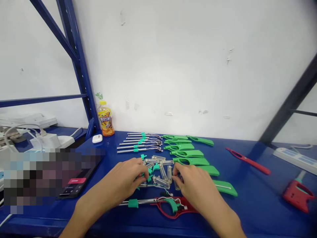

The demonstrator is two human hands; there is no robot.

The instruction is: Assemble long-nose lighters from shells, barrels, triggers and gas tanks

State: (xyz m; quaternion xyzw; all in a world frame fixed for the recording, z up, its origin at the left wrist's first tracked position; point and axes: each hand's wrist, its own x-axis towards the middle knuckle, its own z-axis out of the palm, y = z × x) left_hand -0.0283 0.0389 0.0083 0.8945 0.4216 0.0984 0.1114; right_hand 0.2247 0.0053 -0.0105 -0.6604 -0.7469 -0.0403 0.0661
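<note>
My left hand (128, 175) is curled with thumb and fingertips close together, beside a small pile of teal-green triggers (156, 167); whatever it may pinch is hidden. Thumb and forefinger of my right hand (195, 181) close around a clear plastic lighter tank (176, 186), part of which shows below the thumb. More clear tanks (161, 182) lie loose between my hands. In front of them a red lighter half-shell (170, 213) lies open, holding a teal trigger (173, 205), white wires and a metal lighter tube (143, 201). My right wrist covers its handle end.
Metal tubes (131, 147) with wires lie in a row behind, beside several green half-shells (190, 161). A red half-shell (250, 162) and red lighter part (298, 195) lie right. A drink bottle (106, 120), white case (97, 138) and phone (79, 181) are left.
</note>
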